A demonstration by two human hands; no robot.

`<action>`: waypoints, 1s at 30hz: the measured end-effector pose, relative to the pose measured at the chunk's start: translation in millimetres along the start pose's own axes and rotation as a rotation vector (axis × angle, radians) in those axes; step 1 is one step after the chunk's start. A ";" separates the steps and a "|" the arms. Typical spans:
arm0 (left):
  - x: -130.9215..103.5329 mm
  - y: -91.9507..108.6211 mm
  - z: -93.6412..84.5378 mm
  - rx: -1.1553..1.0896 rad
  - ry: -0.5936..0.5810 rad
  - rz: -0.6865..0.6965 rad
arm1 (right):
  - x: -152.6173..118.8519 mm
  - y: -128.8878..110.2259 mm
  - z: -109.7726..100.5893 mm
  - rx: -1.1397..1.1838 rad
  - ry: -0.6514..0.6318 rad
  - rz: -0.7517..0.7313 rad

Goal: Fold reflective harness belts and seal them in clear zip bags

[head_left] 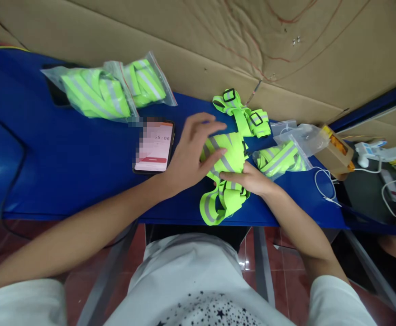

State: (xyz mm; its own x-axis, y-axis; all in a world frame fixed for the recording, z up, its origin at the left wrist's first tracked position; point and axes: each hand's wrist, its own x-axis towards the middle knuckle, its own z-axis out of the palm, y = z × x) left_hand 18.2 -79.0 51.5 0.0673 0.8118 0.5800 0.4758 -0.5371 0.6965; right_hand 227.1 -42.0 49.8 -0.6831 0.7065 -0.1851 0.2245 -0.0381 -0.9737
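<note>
Your left hand lay flat, fingers spread wide, pressing top of folded reflective vest at front edge of blue bench. Your right hand pinched vest's lower fold, grip narrow on fabric. Vest's buckle straps trailed toward cardboard wall. Phone lay just left of left hand; bagged vests farther left, another bagged vest just right.

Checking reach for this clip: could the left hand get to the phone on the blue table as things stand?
Probably yes. The left hand rests on the folded vest right beside the phone, with only bare blue table between them.
</note>
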 end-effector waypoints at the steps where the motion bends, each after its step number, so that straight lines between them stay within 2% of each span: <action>1: -0.9 0.1 -0.7 0.059 -0.069 0.045 | 0.2 0.4 0.3 -0.023 0.008 -0.030; 3: -3.0 -0.2 -0.2 0.128 -0.211 0.042 | 0.6 0.0 0.2 -0.044 -0.006 -0.065; 5: -4.8 -1.5 1.9 0.157 -0.315 -0.053 | 0.8 -1.5 -0.4 -0.042 -0.084 -0.055; 8: -5.9 -3.9 4.4 0.134 -0.438 -0.183 | 0.2 -4.4 -1.4 -0.057 -0.252 -0.008; 10: -5.4 -4.0 4.7 0.093 -0.474 -0.205 | -0.8 -6.6 -1.4 -0.044 -0.286 0.012; 18: -2.6 6.9 -1.6 -0.095 -0.297 -0.196 | -2.9 -17.4 -2.4 0.184 -0.101 0.309; 24: 3.3 5.4 -1.7 -0.359 -0.206 -0.332 | -6.1 -23.7 -6.1 0.239 -0.022 0.245; 27: 5.7 3.5 1.3 -0.448 -0.157 -0.393 | -5.6 -24.3 -1.6 0.247 0.020 0.237; 29: 5.6 1.9 3.6 -0.481 -0.103 -0.418 | -3.7 -22.5 5.2 0.164 0.099 0.176; 30: 5.1 1.0 4.7 -0.492 -0.069 -0.427 | -2.4 -21.2 8.8 0.068 0.182 0.121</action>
State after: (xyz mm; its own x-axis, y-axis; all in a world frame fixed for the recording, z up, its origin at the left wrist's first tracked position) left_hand 23.1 -74.3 53.3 0.0254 0.9809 0.1928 0.0177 -0.1933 0.9810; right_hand 217.9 -49.1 69.8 -0.5160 0.8096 -0.2797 0.2452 -0.1733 -0.9539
